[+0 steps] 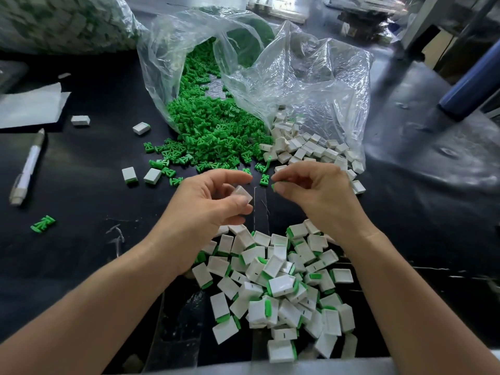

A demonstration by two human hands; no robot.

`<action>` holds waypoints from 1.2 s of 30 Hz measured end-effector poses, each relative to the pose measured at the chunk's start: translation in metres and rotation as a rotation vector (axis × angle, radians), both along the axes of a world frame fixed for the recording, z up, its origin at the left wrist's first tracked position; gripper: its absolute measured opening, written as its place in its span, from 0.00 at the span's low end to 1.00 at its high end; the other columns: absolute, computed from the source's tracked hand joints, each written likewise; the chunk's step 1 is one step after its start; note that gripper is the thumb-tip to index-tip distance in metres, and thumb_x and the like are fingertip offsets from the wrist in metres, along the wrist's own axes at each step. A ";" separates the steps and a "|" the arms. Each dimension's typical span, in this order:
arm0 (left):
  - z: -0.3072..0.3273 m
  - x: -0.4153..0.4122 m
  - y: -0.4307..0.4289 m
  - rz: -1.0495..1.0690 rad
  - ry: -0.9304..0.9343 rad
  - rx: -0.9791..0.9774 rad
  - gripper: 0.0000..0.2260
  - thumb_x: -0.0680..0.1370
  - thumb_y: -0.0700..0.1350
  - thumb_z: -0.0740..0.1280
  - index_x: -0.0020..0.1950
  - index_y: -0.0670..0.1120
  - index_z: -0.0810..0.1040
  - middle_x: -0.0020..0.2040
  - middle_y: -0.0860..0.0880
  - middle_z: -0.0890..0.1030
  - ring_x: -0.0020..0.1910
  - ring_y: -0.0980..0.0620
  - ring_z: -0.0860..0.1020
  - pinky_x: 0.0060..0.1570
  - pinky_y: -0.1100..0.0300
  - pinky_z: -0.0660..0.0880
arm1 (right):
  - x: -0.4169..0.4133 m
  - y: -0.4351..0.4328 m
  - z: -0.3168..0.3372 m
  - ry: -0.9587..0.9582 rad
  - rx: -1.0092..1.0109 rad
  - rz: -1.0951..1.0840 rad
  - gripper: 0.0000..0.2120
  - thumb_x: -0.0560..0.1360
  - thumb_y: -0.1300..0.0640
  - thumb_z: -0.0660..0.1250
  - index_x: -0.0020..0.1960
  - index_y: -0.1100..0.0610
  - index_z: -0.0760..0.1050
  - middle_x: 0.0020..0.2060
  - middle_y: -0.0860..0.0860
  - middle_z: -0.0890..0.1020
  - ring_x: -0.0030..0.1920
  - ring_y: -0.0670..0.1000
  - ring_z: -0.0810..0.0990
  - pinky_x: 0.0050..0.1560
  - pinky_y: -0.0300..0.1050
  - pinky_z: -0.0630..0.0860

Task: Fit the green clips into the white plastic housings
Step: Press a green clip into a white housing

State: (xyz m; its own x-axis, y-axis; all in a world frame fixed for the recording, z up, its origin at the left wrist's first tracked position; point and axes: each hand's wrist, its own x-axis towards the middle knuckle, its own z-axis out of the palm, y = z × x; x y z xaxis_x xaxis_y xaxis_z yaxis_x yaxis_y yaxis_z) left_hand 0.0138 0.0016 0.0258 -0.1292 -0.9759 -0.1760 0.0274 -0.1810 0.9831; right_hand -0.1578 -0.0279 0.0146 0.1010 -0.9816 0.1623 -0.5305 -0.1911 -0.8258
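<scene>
Risk: green clip [273, 186] slipping or entering skewed, judging by the fingertip-only pinch.
Left hand [211, 204]: curled round one white housing [242, 194].
Right hand [316, 193]: pinching the clip, mostly hidden.
Housing look: small, boxy, glossy.
Place: above the dark table [81, 198], between loose clip heap [205, 131] and finished pile [284, 288].

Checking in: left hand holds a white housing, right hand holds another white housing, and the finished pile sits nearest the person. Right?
Not quite. The head view shows the right hand pinching a green clip, not a housing. The left hand does hold a white housing, and the finished pile sits nearest the person.
</scene>
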 end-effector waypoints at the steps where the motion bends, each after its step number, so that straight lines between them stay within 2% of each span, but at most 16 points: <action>1: 0.000 -0.001 0.000 0.012 -0.005 0.002 0.09 0.72 0.31 0.68 0.46 0.44 0.78 0.39 0.43 0.79 0.38 0.50 0.80 0.38 0.64 0.80 | 0.001 0.002 0.001 -0.058 0.016 0.012 0.10 0.70 0.62 0.71 0.40 0.46 0.78 0.33 0.43 0.79 0.35 0.39 0.76 0.41 0.32 0.74; 3: -0.001 0.000 0.000 0.024 -0.023 -0.015 0.09 0.70 0.30 0.69 0.42 0.43 0.77 0.38 0.43 0.79 0.37 0.50 0.79 0.36 0.65 0.79 | 0.003 0.006 0.003 -0.122 0.030 0.044 0.12 0.70 0.63 0.70 0.40 0.46 0.78 0.32 0.42 0.80 0.35 0.40 0.78 0.41 0.34 0.75; 6: -0.002 0.001 -0.001 -0.004 -0.054 -0.068 0.10 0.70 0.30 0.70 0.39 0.45 0.81 0.32 0.51 0.80 0.32 0.58 0.76 0.33 0.69 0.75 | 0.007 0.011 0.007 -0.155 0.009 0.087 0.13 0.71 0.63 0.70 0.38 0.45 0.77 0.32 0.41 0.81 0.36 0.43 0.79 0.39 0.34 0.76; 10: -0.003 0.001 -0.001 -0.001 -0.054 -0.077 0.09 0.68 0.32 0.71 0.42 0.45 0.81 0.33 0.50 0.81 0.30 0.59 0.77 0.31 0.69 0.74 | 0.011 0.016 0.008 -0.203 -0.006 0.137 0.13 0.72 0.66 0.68 0.40 0.46 0.77 0.32 0.45 0.81 0.35 0.45 0.80 0.38 0.35 0.76; 14: -0.004 0.002 -0.001 0.007 -0.046 -0.074 0.07 0.67 0.34 0.72 0.37 0.46 0.81 0.31 0.51 0.81 0.30 0.60 0.77 0.32 0.70 0.74 | 0.014 0.019 0.009 -0.202 -0.013 0.169 0.13 0.72 0.66 0.67 0.42 0.48 0.77 0.34 0.45 0.81 0.35 0.43 0.80 0.39 0.35 0.76; 18: -0.003 0.001 0.000 0.004 -0.007 -0.061 0.04 0.61 0.42 0.72 0.35 0.47 0.83 0.31 0.50 0.82 0.30 0.60 0.78 0.33 0.71 0.74 | 0.014 0.020 0.008 -0.156 -0.016 0.174 0.12 0.72 0.66 0.68 0.41 0.48 0.77 0.33 0.47 0.81 0.34 0.43 0.80 0.38 0.36 0.76; 23: -0.002 0.000 0.001 0.002 -0.047 -0.079 0.04 0.67 0.37 0.72 0.38 0.45 0.83 0.30 0.52 0.82 0.28 0.62 0.77 0.31 0.72 0.72 | 0.013 0.021 0.007 -0.119 -0.023 0.181 0.14 0.72 0.65 0.69 0.40 0.45 0.76 0.33 0.50 0.81 0.34 0.46 0.80 0.39 0.41 0.78; 28: -0.002 0.001 0.001 -0.014 -0.094 -0.106 0.05 0.67 0.36 0.72 0.39 0.46 0.83 0.29 0.52 0.82 0.27 0.62 0.76 0.29 0.72 0.72 | 0.015 0.021 0.005 -0.106 -0.004 0.195 0.13 0.72 0.64 0.69 0.40 0.46 0.76 0.32 0.51 0.82 0.34 0.48 0.81 0.38 0.42 0.78; 33: -0.002 0.003 0.000 -0.029 -0.076 -0.097 0.05 0.68 0.36 0.71 0.42 0.44 0.83 0.32 0.47 0.82 0.30 0.56 0.79 0.30 0.66 0.76 | 0.013 0.022 0.005 -0.082 0.068 0.181 0.09 0.74 0.60 0.67 0.40 0.47 0.76 0.33 0.51 0.82 0.33 0.46 0.81 0.37 0.41 0.79; 34: -0.002 0.003 0.000 -0.031 -0.067 -0.086 0.05 0.69 0.36 0.71 0.42 0.43 0.82 0.33 0.45 0.83 0.31 0.54 0.80 0.31 0.65 0.77 | 0.013 0.022 0.005 -0.055 0.073 0.186 0.09 0.75 0.60 0.66 0.39 0.48 0.76 0.33 0.51 0.81 0.33 0.47 0.80 0.37 0.43 0.80; 36: -0.001 0.003 0.000 -0.036 -0.060 -0.077 0.06 0.68 0.37 0.71 0.44 0.41 0.82 0.34 0.44 0.83 0.31 0.53 0.81 0.31 0.65 0.78 | 0.015 0.024 0.005 0.009 0.048 0.195 0.09 0.76 0.58 0.64 0.38 0.51 0.75 0.33 0.53 0.80 0.35 0.53 0.80 0.39 0.54 0.78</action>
State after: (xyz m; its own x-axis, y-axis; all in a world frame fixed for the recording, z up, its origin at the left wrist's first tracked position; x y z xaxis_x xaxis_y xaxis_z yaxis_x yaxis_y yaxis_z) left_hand 0.0165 0.0018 0.0247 -0.1564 -0.9816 -0.1096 -0.0373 -0.1050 0.9938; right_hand -0.1430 -0.0044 0.0194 0.2916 -0.9498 0.1137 -0.4943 -0.2514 -0.8321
